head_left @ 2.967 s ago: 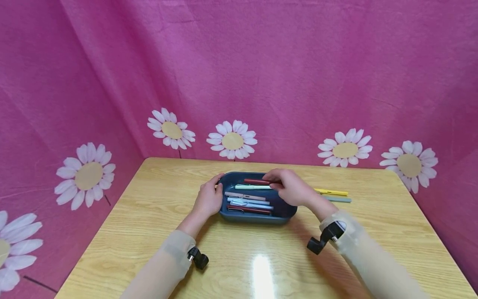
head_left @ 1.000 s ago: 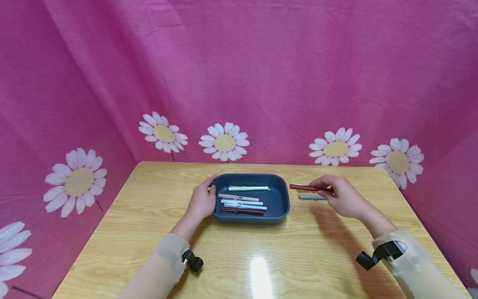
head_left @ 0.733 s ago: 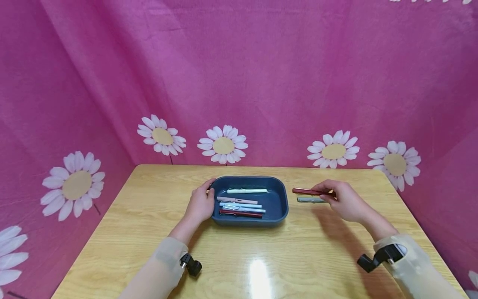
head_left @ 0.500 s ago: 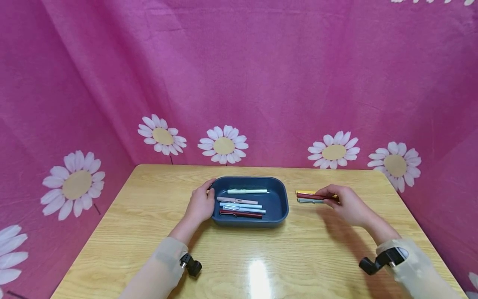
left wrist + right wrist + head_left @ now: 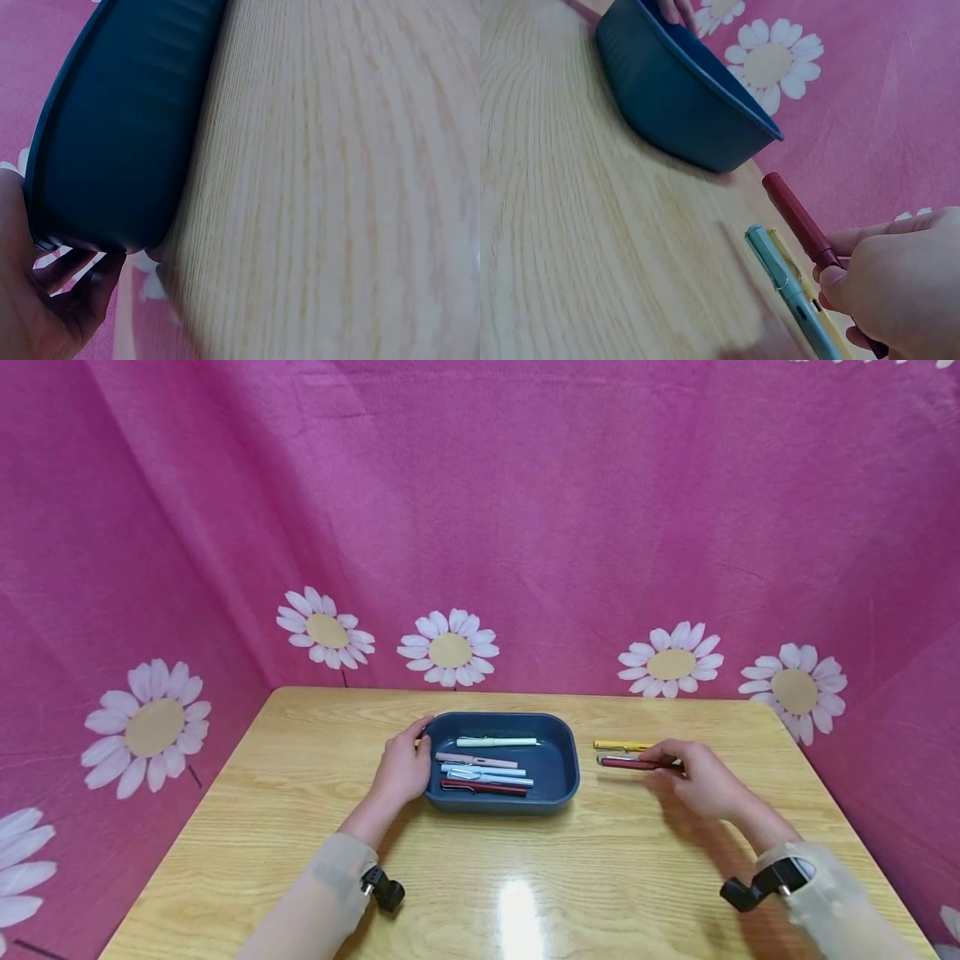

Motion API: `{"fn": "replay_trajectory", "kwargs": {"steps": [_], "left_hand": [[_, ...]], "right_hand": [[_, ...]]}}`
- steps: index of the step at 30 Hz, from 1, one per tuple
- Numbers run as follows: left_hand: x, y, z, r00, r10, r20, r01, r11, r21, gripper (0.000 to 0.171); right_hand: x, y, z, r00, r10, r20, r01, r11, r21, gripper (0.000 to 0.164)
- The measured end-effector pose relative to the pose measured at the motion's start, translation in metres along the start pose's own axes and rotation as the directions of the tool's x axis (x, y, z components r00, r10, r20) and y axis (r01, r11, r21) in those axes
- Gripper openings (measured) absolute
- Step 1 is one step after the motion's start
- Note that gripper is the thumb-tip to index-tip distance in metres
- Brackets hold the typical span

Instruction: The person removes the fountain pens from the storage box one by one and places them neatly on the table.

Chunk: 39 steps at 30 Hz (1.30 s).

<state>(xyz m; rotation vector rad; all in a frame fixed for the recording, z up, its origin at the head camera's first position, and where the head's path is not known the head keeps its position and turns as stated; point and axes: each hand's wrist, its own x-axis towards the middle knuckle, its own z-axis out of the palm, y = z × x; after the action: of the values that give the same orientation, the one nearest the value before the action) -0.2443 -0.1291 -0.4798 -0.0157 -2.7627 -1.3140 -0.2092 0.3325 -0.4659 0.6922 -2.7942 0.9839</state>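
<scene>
Nearest, at the glossy wood-grain table (image 5: 450, 877), the person's right hand (image 5: 697, 785) pinches a slim dark red pen (image 5: 799, 216) between thumb and fingers, raised above the tabletop, its smooth, blunt end towards the tray. Below it lies a pale grey-green pen (image 5: 772, 259) with a slender clip; just beyond is a bright yellow pen (image 5: 618, 746). The person's left hand (image 5: 405, 766) grips the left end of a dark blue, round-cornered, deep-walled tray (image 5: 498, 807). Inside, near to far, lie a second dark red pen (image 5: 483, 788), two light blue pens (image 5: 491, 780) close together, a dusty pink pen (image 5: 476, 761), and, set apart, a mint-green pen (image 5: 497, 742). Farthest hangs a magenta fabric backdrop (image 5: 480, 485) with white daisies (image 5: 450, 650).
</scene>
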Motion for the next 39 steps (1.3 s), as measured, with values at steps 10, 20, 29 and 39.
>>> {"fn": "replay_trajectory", "kwargs": {"steps": [10, 20, 29, 39], "left_hand": [[-0.001, 0.0, -0.001, 1.0, 0.006, 0.0, -0.006, 1.0, -0.001, 0.044], [-0.001, 0.0, -0.001, 1.0, 0.01, -0.004, -0.01, 1.0, -0.001, 0.044], [-0.001, -0.001, -0.001, 1.0, 0.016, 0.006, -0.016, 1.0, -0.008, 0.044], [0.0, -0.002, -0.001, 1.0, 0.01, 0.009, -0.009, 1.0, -0.014, 0.045]], "right_hand": [[-0.002, 0.006, 0.01, 0.999, 0.036, 0.022, -0.036, 0.999, 0.008, 0.032], [0.0, 0.015, 0.019, 0.998, 0.045, 0.038, -0.045, 0.999, -0.001, 0.032], [-0.002, 0.021, 0.023, 0.998, 0.049, 0.033, -0.049, 0.999, -0.01, 0.031], [-0.003, 0.02, 0.027, 0.998, 0.058, 0.005, -0.057, 0.997, -0.048, 0.033]]}}
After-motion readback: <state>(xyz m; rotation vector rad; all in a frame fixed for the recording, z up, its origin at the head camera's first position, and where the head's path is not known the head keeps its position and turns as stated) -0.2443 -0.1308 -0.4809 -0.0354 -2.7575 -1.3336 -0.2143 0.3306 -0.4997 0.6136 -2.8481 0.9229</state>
